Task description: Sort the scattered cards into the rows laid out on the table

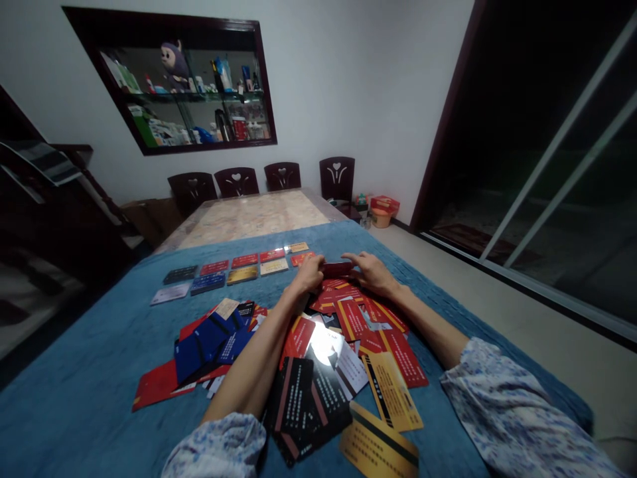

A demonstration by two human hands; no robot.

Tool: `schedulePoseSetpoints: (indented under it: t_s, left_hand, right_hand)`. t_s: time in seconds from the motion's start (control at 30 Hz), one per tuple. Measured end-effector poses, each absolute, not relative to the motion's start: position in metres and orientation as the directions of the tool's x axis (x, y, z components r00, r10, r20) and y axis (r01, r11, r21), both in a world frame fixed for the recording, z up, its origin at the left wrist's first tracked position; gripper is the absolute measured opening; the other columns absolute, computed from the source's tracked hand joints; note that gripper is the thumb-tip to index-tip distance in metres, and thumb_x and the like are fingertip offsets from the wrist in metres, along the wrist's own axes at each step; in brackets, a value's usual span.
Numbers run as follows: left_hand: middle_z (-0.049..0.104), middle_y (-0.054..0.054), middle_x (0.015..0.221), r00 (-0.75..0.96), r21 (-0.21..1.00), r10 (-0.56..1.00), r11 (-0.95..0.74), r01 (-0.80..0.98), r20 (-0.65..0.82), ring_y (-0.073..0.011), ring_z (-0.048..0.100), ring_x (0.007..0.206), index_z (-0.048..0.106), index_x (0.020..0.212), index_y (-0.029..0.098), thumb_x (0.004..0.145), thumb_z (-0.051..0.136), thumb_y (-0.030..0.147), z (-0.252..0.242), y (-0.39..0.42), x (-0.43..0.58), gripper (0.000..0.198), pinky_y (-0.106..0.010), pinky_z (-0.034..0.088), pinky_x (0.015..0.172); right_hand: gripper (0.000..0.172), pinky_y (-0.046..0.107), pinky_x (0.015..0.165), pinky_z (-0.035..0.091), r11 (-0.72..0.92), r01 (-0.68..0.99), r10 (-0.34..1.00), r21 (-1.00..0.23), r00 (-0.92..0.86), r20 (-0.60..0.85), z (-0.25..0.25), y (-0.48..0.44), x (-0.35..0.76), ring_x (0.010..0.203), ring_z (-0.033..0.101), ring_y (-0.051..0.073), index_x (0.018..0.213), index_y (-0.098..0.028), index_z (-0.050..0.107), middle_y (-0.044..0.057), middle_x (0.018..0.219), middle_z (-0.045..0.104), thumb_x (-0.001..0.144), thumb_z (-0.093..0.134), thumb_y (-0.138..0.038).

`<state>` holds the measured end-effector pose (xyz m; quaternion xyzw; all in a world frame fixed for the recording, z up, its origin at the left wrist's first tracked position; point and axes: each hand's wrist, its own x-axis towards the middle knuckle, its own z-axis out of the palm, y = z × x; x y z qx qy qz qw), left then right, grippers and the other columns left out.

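- Hazard, as judged: the red cards (pixel 337 269) are gripped only at their ends; a slack pinch could let them drop into the card heap (pixel 348 372) and get lost among similar reds.
- Hazard, second: the left forearm (pixel 259 358) lies across the heap, so dragging it could shove loose cards out of place.
- Red cards: just past the heap's far edge, spanning the gap between both hands; whether one or several, cannot tell.
- Left hand (pixel 309 273): fingers closed on their left end.
- Right hand (pixel 371 273): fingers narrow over their right end.
- Sorted rows (pixel 233 269): beyond the heap, far left.
- Worktop (pixel 99 372): blue cloth beneath the heap.
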<state>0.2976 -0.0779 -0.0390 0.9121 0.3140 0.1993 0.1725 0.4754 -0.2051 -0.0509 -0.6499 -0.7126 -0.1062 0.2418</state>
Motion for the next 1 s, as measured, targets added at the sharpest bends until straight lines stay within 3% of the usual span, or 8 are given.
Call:
schedulePoseSetpoints:
  t_s: [0.27,0.63,1.0]
  left_hand:
    - [0.07,-0.006,0.085,0.686,0.443,0.643,-0.753,0.486,0.34,-0.0213,0.059,0.092,0.071,0.084,0.016,0.077,0.052,0.005,-0.036,-0.079,0.298,0.023,-0.034,0.047,0.088]
    - [0.074,-0.007,0.09,0.68,0.486,0.632,-0.757,0.437,0.373,-0.0191,0.065,0.088,0.073,0.091,0.014,0.079,0.053,0.004,-0.03,-0.081,0.298,0.026,-0.029,0.048,0.083]
    - [0.07,-0.004,0.087,0.633,0.523,0.658,-0.736,0.429,0.407,-0.0198,0.062,0.089,0.068,0.102,0.021,0.079,0.058,0.006,-0.03,-0.087,0.296,0.029,-0.032,0.048,0.087]
  right_hand:
    - [0.038,0.032,0.081,0.039,0.1,0.992,0.863,-0.079,-0.047,0.503,-0.052,-0.204,0.473,0.091,0.057,0.023,0.128,-0.019,0.058,0.012,0.103,0.068,0.09,0.055,-0.015]
    - [0.053,0.037,0.088,0.037,0.094,0.993,0.841,-0.068,-0.042,0.54,-0.055,-0.202,0.47,0.109,0.054,0.03,0.131,-0.011,0.048,0.019,0.121,0.063,0.08,0.059,-0.019]
    - [0.042,0.036,0.082,0.035,0.058,0.998,0.82,0.001,-0.048,0.57,-0.054,-0.204,0.469,0.102,0.052,0.03,0.122,-0.013,0.053,0.017,0.11,0.063,0.081,0.057,-0.02]
